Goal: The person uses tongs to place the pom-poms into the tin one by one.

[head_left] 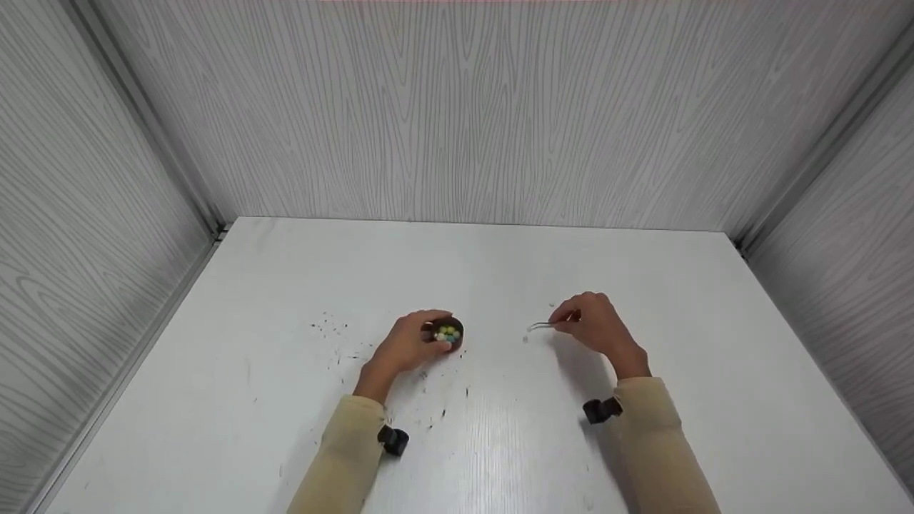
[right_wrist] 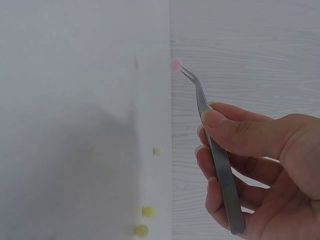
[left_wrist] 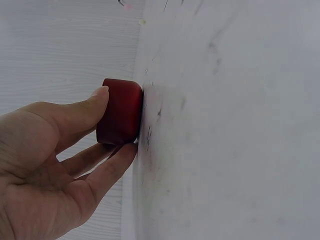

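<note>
Pinching a pair of steel tweezers (right_wrist: 212, 140) between thumb and curled fingers (right_wrist: 240, 132), the right hand (head_left: 596, 327) holds them with their long axis running away from the palm toward the person's left, tips leading. At those bent tips sits a small pink bead (right_wrist: 175, 65); whether it is clamped between them or only touched, the right wrist view does not settle. In the head view the tips hover just above the table (head_left: 500, 442), with bare table between them and the small dark red bowl (head_left: 448, 334).

That bowl lies to the left of the tweezers, near but apart, and the left hand (head_left: 410, 344) steadies it: thumb on one side of the wall, fingers (left_wrist: 107, 170) curled against the other, the bowl standing on the table. Coloured beads (head_left: 448, 333) fill it, yellow, green and blue. The tweezers already point toward the bowl, so bead and bowl lie along the tool's own line.

A few pale yellow beads (right_wrist: 144, 220) lie loose near the right hand. Dark specks (head_left: 328, 327) mark the table on the left hand's far side.
</note>
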Tool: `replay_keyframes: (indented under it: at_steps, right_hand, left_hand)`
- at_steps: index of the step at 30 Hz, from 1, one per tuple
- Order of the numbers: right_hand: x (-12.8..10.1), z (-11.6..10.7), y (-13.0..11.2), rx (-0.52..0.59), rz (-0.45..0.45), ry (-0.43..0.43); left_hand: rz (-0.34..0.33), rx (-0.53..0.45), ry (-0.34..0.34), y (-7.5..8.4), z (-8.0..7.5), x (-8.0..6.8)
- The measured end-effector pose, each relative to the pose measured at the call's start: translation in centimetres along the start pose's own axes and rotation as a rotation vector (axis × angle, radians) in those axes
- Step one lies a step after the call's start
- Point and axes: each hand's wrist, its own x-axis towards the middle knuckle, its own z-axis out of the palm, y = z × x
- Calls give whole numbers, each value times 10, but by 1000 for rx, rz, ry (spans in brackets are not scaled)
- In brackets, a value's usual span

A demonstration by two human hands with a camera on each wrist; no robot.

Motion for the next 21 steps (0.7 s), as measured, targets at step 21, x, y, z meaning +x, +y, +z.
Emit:
replay_keyframes:
  at_steps: [21]
  right_hand:
    - [21, 21, -42, 54, -73, -23]
  left_hand:
    - [5, 7, 13, 1, 1, -1]
